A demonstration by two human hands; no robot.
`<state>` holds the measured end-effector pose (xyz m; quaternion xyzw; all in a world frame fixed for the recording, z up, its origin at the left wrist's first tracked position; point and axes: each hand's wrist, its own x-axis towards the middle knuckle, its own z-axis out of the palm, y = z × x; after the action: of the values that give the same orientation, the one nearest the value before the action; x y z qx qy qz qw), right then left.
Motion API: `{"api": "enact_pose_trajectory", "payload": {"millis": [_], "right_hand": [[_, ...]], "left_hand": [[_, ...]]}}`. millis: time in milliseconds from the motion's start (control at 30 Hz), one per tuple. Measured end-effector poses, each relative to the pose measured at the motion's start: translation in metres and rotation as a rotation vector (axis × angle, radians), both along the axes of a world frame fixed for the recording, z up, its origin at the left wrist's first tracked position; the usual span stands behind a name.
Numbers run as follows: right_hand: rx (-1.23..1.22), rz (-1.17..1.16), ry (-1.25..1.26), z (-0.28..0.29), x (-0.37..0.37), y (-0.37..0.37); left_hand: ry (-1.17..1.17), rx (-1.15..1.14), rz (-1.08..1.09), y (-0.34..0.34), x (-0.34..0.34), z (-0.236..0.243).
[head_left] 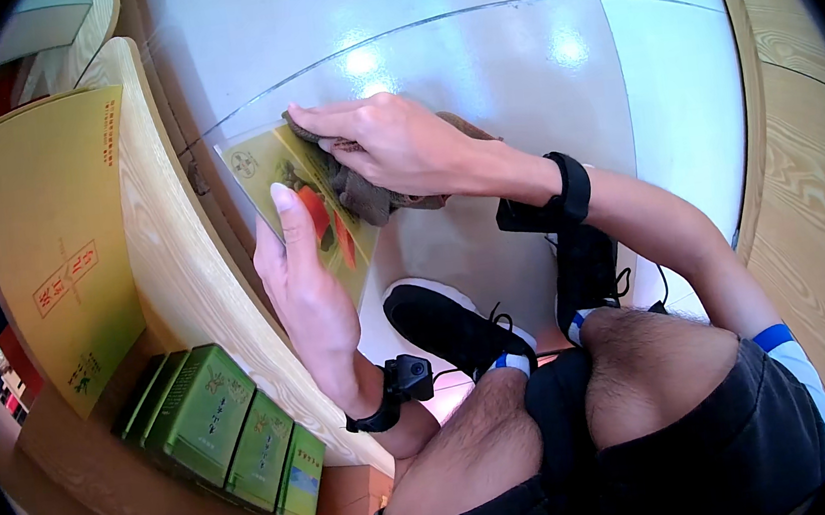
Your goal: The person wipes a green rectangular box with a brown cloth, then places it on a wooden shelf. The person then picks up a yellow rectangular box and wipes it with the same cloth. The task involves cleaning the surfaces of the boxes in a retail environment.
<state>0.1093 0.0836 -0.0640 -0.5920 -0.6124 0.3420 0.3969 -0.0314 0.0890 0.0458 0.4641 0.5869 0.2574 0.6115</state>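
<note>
My left hand [315, 303] grips a flat yellow-green box [257, 165] with a red and green picture on its face. The thumb lies across the front, and the fingers are behind the box, mostly hidden. A bunched brown cloth [363, 200] is in my right hand [411, 147], pressed against the upper right part of that face. Some of the cloth hangs out below and behind the hand. The box is held tilted above the floor, just right of the wooden shelf edge [196, 255].
A large gold-yellow box [57, 219] stands upright on the shelf at left, with several green boxes [211, 424] in front of it. Pale glossy tiles [472, 60] cover the floor. My black shoes [439, 317] are close below my hands. Wood-grain panelling [805, 166] runs along the right.
</note>
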Motion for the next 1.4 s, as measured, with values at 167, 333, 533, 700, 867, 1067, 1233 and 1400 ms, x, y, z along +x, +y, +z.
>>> {"api": "enact_pose_trajectory", "payload": {"millis": [167,333,533,700,867,1067,1233,1400], "right_hand": [[0.023,0.032,0.025,0.006,-0.005,0.002],[0.050,0.043,0.036,0.000,-0.008,-0.010],[0.004,0.050,0.046,0.005,-0.011,-0.023],[-0.020,0.091,0.038,0.004,-0.013,-0.032],[0.060,0.086,0.031,0.000,-0.016,-0.038],[-0.028,0.117,0.018,0.006,-0.015,-0.045],[-0.050,0.126,0.042,0.008,-0.015,-0.052],[-0.032,0.134,0.034,0.007,-0.017,-0.059]], "left_hand": [[0.033,0.025,0.034,0.001,-0.002,0.007],[0.053,0.029,0.013,0.003,-0.007,0.004],[0.045,0.002,0.035,0.001,-0.004,0.005],[0.060,0.019,0.032,0.003,-0.007,0.002],[0.067,0.019,0.045,0.002,-0.007,0.002],[0.085,-0.005,0.078,0.001,-0.007,0.001],[0.037,-0.003,0.066,0.002,-0.006,0.002],[0.037,0.016,0.101,0.000,-0.001,0.004]]}}
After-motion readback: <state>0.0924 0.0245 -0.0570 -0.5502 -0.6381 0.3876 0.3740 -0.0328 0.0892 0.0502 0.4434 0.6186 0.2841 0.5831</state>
